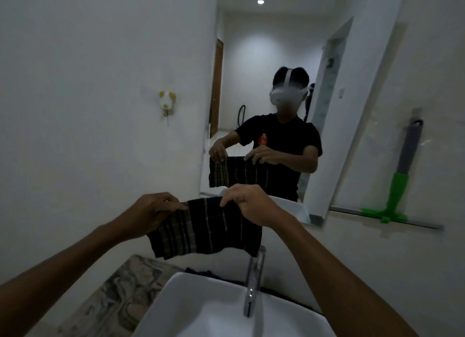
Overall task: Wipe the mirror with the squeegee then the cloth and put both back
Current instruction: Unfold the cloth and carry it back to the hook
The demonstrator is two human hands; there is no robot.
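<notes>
The dark striped woven cloth [205, 227] is held spread in the air betw. both hands, above the white ceramic basin [201, 309] & in front of the chrome tap [254, 281]. Its long axis runs left-right, roughly level, w/ the left end sagging a bit lower. The top edge is gripped; the rest hangs free below the fingers.

Left hand [151, 210]: the cloth's upper-left corner is pinched, thumb on the near side, fingers curled over the edge. Right hand [247, 203]: the top edge is pinched near the upper-right corner, fingers bent down over it & pressed together. The two hands are apart by most of the cloth's width, so the fabric is kept fairly taut along the top.

The relation that matters: the wall mirror [276, 47] lies ahead & slightly right of the cloth, its lower edge just beyond the right hand. The right hand is nearer the glass; the left is further off, toward the bare white wall. The cloth's flat face is already turned toward the mirror.

The green-&-grey plastic squeegee [397, 185] stands on the narrow ledge [415, 222] right of the mirror, blade down, handle up against the wall, well apart from both hands – judged as already put back. So the cloth step seems in hand. Whether the cloth is being opened for wiping or folded for return cannot be told. For wiping, a reach fwd by the right hand would prob. be shortest.
</notes>
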